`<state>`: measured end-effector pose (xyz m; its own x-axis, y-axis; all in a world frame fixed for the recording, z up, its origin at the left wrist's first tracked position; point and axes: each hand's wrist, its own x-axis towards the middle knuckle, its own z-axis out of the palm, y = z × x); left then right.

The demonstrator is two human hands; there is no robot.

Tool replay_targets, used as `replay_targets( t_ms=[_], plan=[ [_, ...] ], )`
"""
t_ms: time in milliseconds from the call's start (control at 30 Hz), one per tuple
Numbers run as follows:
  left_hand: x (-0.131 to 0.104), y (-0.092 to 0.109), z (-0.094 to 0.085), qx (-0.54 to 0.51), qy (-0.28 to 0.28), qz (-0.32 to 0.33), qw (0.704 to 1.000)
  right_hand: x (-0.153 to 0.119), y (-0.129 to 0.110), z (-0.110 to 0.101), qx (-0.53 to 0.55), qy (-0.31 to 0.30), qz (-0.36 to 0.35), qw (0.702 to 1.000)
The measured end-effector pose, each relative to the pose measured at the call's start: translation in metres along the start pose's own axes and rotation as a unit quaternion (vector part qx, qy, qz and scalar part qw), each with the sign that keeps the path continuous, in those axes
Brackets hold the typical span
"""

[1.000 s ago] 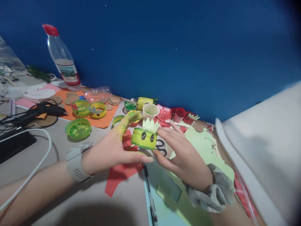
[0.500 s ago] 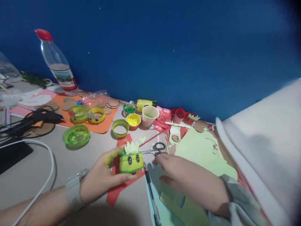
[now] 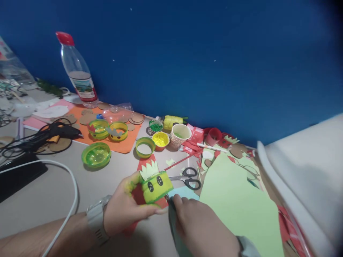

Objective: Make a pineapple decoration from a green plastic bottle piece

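My left hand [image 3: 124, 205] grips a short yellow-green painted cup [image 3: 158, 189] between thumb and fingers. Two black eyes are drawn on its side, and a pale green paper crown [image 3: 149, 170] stands on its upper edge; the cup tilts. Green paint marks the fingers. Close by on the right, my right hand [image 3: 199, 221] has its fingers closed over a pen [image 3: 167, 197]. Only the pen's tip end shows; the hand covers the rest. Black-handled scissors [image 3: 189, 177] lie just beyond, and red paper [image 3: 146, 162] lies under the cup.
Painted rings [image 3: 144, 147], a green dish [image 3: 96, 156], a paper cup [image 3: 181, 135] and small paint cups [image 3: 160, 140] stand along the back. Left are a bottle [image 3: 81, 78], a glue gun [image 3: 65, 129] and a white cable [image 3: 72, 178]. Green paper [image 3: 241, 200] spreads right.
My right hand has moved down and closed over the pen, which lay in full view before. The painted cup has tilted in my left hand. The view has shifted left.
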<state>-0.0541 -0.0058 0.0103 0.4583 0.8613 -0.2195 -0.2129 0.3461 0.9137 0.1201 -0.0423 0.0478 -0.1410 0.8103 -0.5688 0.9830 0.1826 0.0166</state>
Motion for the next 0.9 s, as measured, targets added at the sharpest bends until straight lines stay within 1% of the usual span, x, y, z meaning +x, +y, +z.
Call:
replay_targets(
  t_ms=[67, 100, 133, 167, 200, 233, 267, 300, 333, 367, 433, 500, 533, 600, 633, 667, 700, 733, 800, 833, 867, 900],
  plan=[
    [0.000, 0.002, -0.002, -0.013, 0.006, 0.018, 1.000, -0.002, 0.010, -0.007, 0.017, 0.017, -0.006, 1.000],
    [0.000, 0.003, -0.003, -0.018, 0.006, 0.022, 1.000, -0.004, 0.017, -0.011, 0.042, 0.042, 0.003, 0.998],
    [-0.001, 0.004, -0.003, -0.023, 0.006, 0.025, 0.999, -0.008, 0.023, -0.015, 0.083, 0.078, 0.005, 0.994],
    [-0.001, 0.004, -0.003, -0.030, 0.005, 0.028, 0.999, -0.012, 0.028, -0.019, 0.133, 0.134, 0.002, 0.982],
    [-0.001, 0.004, -0.003, -0.037, 0.004, 0.030, 0.999, -0.017, 0.033, -0.022, 0.187, 0.212, -0.006, 0.959],
    [-0.001, 0.004, -0.003, -0.045, 0.003, 0.030, 0.999, -0.021, 0.038, -0.026, 0.242, 0.279, -0.022, 0.929],
    [-0.001, 0.003, -0.002, -0.053, 0.002, 0.026, 0.998, -0.024, 0.041, -0.029, 0.296, 0.334, -0.033, 0.895],
    [-0.001, 0.002, -0.002, -0.059, 0.001, 0.021, 0.998, -0.027, 0.044, -0.032, 0.352, 0.366, -0.047, 0.860],
    [-0.001, 0.001, -0.002, -0.062, 0.001, 0.018, 0.998, -0.027, 0.046, -0.036, 0.416, 0.375, -0.070, 0.825],
    [-0.001, 0.000, -0.002, -0.059, -0.003, 0.014, 0.998, -0.026, 0.047, -0.038, 0.482, 0.367, -0.094, 0.790],
    [-0.001, -0.003, -0.002, -0.043, -0.016, 0.009, 0.999, -0.019, 0.047, -0.041, 0.611, 0.317, -0.153, 0.709],
    [-0.002, -0.006, -0.004, -0.021, -0.034, 0.004, 0.999, -0.012, 0.044, -0.040, 0.694, 0.261, -0.194, 0.642],
    [-0.002, -0.008, -0.006, -0.003, -0.040, 0.005, 0.999, -0.009, 0.041, -0.037, 0.723, 0.230, -0.207, 0.618],
    [-0.002, -0.010, -0.008, 0.057, -0.039, 0.020, 0.997, -0.006, 0.033, -0.031, 0.769, 0.146, -0.227, 0.580],
    [-0.001, -0.010, -0.008, 0.097, -0.036, 0.034, 0.994, -0.005, 0.029, -0.027, 0.781, 0.110, -0.233, 0.570],
    [-0.001, -0.010, -0.009, 0.140, -0.031, 0.050, 0.988, -0.005, 0.026, -0.024, 0.781, 0.090, -0.239, 0.570],
    [-0.001, -0.009, -0.009, 0.180, -0.029, 0.065, 0.981, -0.005, 0.023, -0.021, 0.768, 0.084, -0.242, 0.588],
    [-0.001, -0.009, -0.009, 0.213, -0.031, 0.076, 0.974, -0.005, 0.020, -0.019, 0.743, 0.093, -0.245, 0.616],
    [0.000, -0.007, -0.008, 0.252, -0.043, 0.089, 0.963, -0.005, 0.016, -0.016, 0.687, 0.138, -0.250, 0.668],
    [0.000, -0.006, -0.007, 0.259, -0.051, 0.090, 0.960, -0.004, 0.015, -0.014, 0.671, 0.157, -0.246, 0.682],
    [0.000, -0.005, -0.006, 0.259, -0.064, 0.086, 0.960, -0.002, 0.014, -0.013, 0.667, 0.166, -0.234, 0.688],
    [0.000, -0.004, -0.005, 0.256, -0.079, 0.079, 0.960, -0.001, 0.013, -0.011, 0.674, 0.166, -0.221, 0.685]
  ],
)
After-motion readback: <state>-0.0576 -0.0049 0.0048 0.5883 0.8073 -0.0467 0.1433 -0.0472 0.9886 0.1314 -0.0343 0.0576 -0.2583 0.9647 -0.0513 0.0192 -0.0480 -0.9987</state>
